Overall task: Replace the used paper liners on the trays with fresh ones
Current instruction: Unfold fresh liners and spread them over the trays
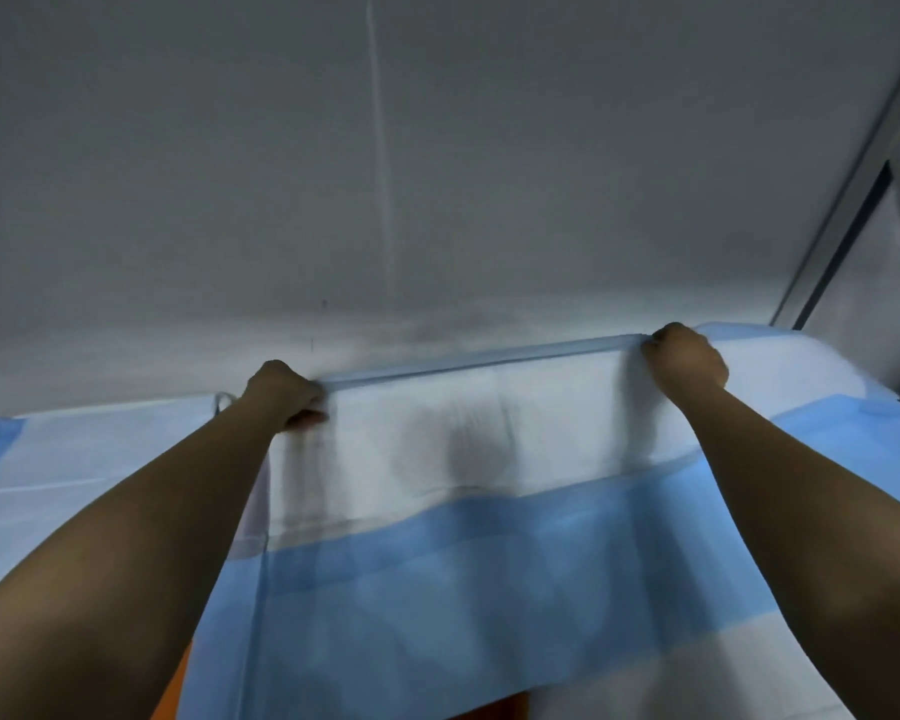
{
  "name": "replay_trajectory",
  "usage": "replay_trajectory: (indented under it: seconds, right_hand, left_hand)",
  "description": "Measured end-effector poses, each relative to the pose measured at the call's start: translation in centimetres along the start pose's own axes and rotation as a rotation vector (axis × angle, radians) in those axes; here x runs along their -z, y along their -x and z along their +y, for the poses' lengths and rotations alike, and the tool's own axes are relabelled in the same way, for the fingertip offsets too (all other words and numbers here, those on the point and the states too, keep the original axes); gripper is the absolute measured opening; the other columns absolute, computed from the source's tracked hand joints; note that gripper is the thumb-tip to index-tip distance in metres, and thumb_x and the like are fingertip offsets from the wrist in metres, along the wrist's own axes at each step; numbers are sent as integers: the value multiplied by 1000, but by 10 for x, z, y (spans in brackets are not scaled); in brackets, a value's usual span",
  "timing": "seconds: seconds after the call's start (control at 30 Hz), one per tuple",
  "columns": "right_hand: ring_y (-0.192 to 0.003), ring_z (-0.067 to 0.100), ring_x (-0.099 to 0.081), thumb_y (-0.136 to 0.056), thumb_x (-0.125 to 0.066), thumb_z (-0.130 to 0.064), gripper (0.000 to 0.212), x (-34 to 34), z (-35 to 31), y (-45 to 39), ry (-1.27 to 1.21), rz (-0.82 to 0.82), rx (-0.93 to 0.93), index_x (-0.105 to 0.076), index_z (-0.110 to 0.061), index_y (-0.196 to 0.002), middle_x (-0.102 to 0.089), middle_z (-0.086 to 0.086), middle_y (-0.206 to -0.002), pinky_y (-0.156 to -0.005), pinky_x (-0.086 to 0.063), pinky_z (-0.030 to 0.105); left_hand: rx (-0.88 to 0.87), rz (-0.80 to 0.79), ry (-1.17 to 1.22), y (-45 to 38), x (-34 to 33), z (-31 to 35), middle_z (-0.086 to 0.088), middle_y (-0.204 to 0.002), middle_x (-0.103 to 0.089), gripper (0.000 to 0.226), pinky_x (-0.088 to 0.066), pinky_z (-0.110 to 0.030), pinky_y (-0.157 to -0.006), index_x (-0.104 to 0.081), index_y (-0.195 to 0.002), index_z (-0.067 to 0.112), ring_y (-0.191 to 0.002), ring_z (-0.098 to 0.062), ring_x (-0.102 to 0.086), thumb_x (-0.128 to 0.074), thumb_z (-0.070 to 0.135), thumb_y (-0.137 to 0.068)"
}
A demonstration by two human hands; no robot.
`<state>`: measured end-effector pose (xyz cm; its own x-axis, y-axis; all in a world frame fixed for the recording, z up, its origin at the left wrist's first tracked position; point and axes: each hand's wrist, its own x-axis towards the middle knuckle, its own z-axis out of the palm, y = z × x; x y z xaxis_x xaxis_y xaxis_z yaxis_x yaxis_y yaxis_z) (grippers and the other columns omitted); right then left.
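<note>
A large white and blue paper liner [468, 459] is stretched out in front of me, its top edge held up near the grey wall. My left hand [287, 392] grips the liner's upper left corner in a closed fist. My right hand [684, 356] grips its upper right part the same way. The sheet hangs down from both fists, white at the top, with a blue band across the middle and white again below. No tray shows; the liner covers what lies under it.
Another white and blue sheet [74, 459] lies flat at the left. More blue and white paper [801, 407] lies at the right. A grey wall [437, 174] stands close behind. A metal frame [853, 200] runs diagonally at the far right. Something orange [172, 693] peeks out at the bottom.
</note>
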<state>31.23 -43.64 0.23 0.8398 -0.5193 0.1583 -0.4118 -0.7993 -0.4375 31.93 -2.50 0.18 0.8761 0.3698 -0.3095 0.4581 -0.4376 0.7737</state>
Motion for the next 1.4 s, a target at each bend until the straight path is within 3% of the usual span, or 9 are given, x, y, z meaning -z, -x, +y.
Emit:
replay_trajectory:
  seconds: [0.23, 0.4, 0.5, 0.63, 0.83, 1.03, 1.2, 1.3, 1.4]
  right_hand:
    - [-121, 42, -48, -96, -38, -9, 52, -20, 2, 6, -30, -205, -51, -19, 8, -141, -48, 30, -131, -102, -35, 46]
    - [-110, 41, -55, -93, -40, -9, 38, -12, 1, 4, 5, -155, -66, -35, 1, -129, -56, 25, -119, -88, -41, 40]
    - [-106, 39, -56, -92, -38, -7, 38, -5, 2, 6, 65, -116, -51, -36, -2, -130, -58, 23, -116, -81, -39, 37]
    - [-105, 38, -56, -91, -38, -5, 35, 3, 7, 5, 119, -92, -53, -39, -3, -126, -58, 22, -115, -79, -38, 36]
    - [-101, 37, -57, -92, -38, -5, 36, 5, 14, 4, 186, -104, -63, -37, -3, -128, -58, 21, -107, -75, -38, 35]
    - [-103, 37, -57, -93, -37, -5, 33, 2, 15, 0, 224, -107, -74, -38, -3, -126, -58, 20, -107, -77, -37, 35]
    - [-109, 39, -55, -94, -41, -11, 40, -4, 14, -1, 168, -121, -100, -33, -4, -132, -56, 21, -119, -83, -38, 38]
    - [-123, 44, -46, -93, -53, -23, 77, -14, 17, -2, -48, -160, -71, -2, -14, -150, -40, 21, -142, -99, -37, 47]
    - [-130, 44, -39, -91, -59, -26, 92, -23, 20, 2, -109, -210, 9, 11, -21, -151, -21, 16, -155, -104, -33, 51]
  left_hand:
    - [-511, 205, -1289, 3, 20, -7, -2, -95, -60, 3, -42, -29, -81, -55, -91, 23, -103, -22, -54, -53, 22, -89]
    - [-511, -226, -946, -1, 26, 3, 9, -91, -58, 39, -34, -30, -80, -42, -108, 28, -92, -18, -55, -69, 38, -81]
    - [-481, -429, -784, 2, 15, 7, 7, -85, -54, 19, -37, -24, -71, -63, -99, 20, -83, -13, -50, -69, 29, -84]
    - [-598, -233, -778, -4, 10, 4, 6, -69, -49, 27, -35, -24, -62, -50, -62, 22, -76, -19, -47, -68, 22, -82]
    - [-452, -297, -581, -6, 19, 2, -2, -98, -57, 36, -43, -28, -75, -49, -108, 23, -89, -18, -55, -72, 25, -80]
    - [-325, -261, -620, -12, 49, 1, -6, -87, -53, 23, -39, -29, -71, -58, -86, 12, -82, -21, -50, -72, 29, -81]
    - [-194, 7, -394, -30, 52, -11, -19, -110, -57, 45, -46, -38, -85, -57, -112, -4, -104, -33, -55, -75, 22, -79]
    - [-80, 338, -601, -22, 34, -15, -20, -132, -42, 67, -36, -46, -101, -37, -133, 4, -124, -37, -42, -72, 24, -79]
    - [-289, 436, -993, -9, 12, -19, -15, -157, -6, 68, -15, -51, -114, -8, -150, 18, -144, -34, -10, -47, 20, -95]
